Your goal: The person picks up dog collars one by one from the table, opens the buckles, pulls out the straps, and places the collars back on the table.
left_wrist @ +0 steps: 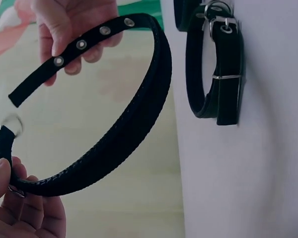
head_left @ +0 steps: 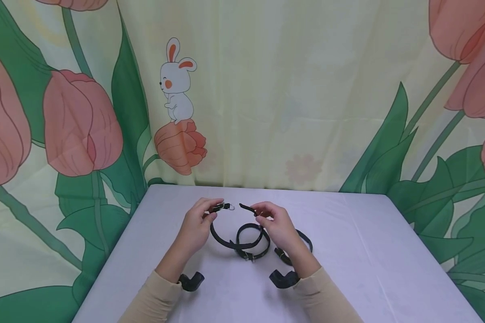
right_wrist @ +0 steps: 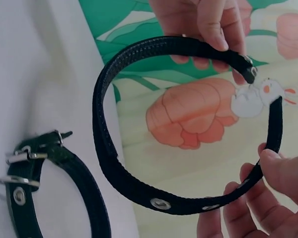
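Between both hands, raised over the table, is an unfastened black collar (head_left: 237, 246) bent into an open loop. My left hand (head_left: 197, 224) pinches its buckle end, where a metal ring sticks out past the fingers. The other end, a strap tip (left_wrist: 32, 83) with a row of metal eyelets, is pinched between thumb and fingers of my right hand (head_left: 278, 226). A small gap separates the two ends. Below lies a buckled black collar (head_left: 247, 256), with its metal buckle (left_wrist: 223, 27) showing in the left wrist view.
Another black collar (head_left: 282, 256) lies on the white table (head_left: 347, 251), partly hidden behind the right forearm. Black wrist devices (head_left: 192, 281) sit at both sleeves. Behind the table hangs a curtain (head_left: 266, 98) printed with tulips and a rabbit.
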`<state>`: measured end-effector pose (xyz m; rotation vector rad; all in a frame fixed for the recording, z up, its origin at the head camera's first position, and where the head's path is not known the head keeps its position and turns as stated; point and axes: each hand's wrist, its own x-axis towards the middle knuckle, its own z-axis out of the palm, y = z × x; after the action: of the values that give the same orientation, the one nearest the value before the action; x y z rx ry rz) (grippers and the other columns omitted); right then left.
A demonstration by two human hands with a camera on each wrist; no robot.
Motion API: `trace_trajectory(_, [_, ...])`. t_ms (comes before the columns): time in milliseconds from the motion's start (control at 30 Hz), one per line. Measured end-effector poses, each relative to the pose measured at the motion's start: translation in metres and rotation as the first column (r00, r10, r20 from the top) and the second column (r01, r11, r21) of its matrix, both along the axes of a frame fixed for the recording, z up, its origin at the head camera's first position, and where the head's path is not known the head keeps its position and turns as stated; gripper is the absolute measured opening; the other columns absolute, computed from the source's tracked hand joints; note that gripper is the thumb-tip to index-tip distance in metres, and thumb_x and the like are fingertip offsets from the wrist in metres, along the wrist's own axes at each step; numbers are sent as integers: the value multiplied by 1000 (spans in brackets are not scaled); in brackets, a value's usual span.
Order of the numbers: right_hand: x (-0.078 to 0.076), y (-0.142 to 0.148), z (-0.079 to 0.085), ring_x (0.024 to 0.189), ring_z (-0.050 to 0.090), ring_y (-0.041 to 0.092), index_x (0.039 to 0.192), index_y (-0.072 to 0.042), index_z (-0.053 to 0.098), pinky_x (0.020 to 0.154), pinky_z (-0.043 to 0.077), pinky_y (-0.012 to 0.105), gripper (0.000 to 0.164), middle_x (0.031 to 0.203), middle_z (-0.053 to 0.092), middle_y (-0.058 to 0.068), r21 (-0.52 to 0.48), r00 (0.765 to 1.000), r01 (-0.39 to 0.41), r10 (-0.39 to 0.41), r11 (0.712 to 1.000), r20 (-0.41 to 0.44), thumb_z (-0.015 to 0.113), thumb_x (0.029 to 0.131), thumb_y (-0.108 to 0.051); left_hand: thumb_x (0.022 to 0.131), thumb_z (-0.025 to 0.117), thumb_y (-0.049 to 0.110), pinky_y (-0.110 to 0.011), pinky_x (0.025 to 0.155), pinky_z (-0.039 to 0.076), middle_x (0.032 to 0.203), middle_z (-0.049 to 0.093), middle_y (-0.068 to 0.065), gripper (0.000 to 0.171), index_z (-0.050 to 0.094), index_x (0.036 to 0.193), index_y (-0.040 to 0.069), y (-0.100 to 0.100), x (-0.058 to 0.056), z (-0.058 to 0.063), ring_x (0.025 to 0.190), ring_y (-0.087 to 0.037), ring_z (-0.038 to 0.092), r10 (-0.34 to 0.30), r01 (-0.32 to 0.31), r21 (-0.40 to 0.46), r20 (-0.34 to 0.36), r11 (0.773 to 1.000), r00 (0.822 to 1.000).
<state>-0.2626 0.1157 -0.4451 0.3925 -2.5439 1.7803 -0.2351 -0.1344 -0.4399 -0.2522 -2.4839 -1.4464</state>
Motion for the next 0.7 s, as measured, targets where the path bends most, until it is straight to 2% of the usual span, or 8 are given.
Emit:
trace_trajectory(167, [-2,5,1,97,66,25,121,-9,71,81,61,32,20,111,70,15,-58,1000,4,-4,998,4,68,102,-4,103,65,-4,-44,102,62,126,67,0,45,72,139,22,-4,-2,1,120,-22,66,-8,7,33,15,999,1000])
trace_trajectory(300, [-4,8,2,92,68,26,118,-6,70,79,63,31,15,107,68,13,-76,1000,18,-17,997,12,68,103,-10,103,68,0,-44,100,61,125,68,0,38,73,134,21,-5,-3,0,117,-21,66,13,-14,58,16,998,1000])
trace_trajectory(433, [-5,11,2,95,70,24,122,-6,68,79,64,31,19,109,68,13,-101,999,37,-35,994,24,68,103,-5,102,71,4,-42,98,59,123,70,1,32,73,131,19,-6,-3,1,115,-21,67,50,-53,76,39,996,998])
trace_trajectory(567, [-7,16,2,102,71,29,127,-6,66,80,66,32,27,114,68,17,-141,999,42,-39,989,25,66,102,2,102,73,6,-43,99,59,121,71,-1,31,73,130,19,-7,-3,2,116,-23,66,80,-84,78,60,993,995])
trace_trajectory(700, [-11,23,2,105,70,32,127,-4,66,80,67,33,24,115,68,18,-166,999,50,-47,985,18,66,103,0,101,74,5,-43,100,58,119,72,-2,31,72,128,20,-10,-5,3,117,-23,66,102,-106,68,64,992,993])
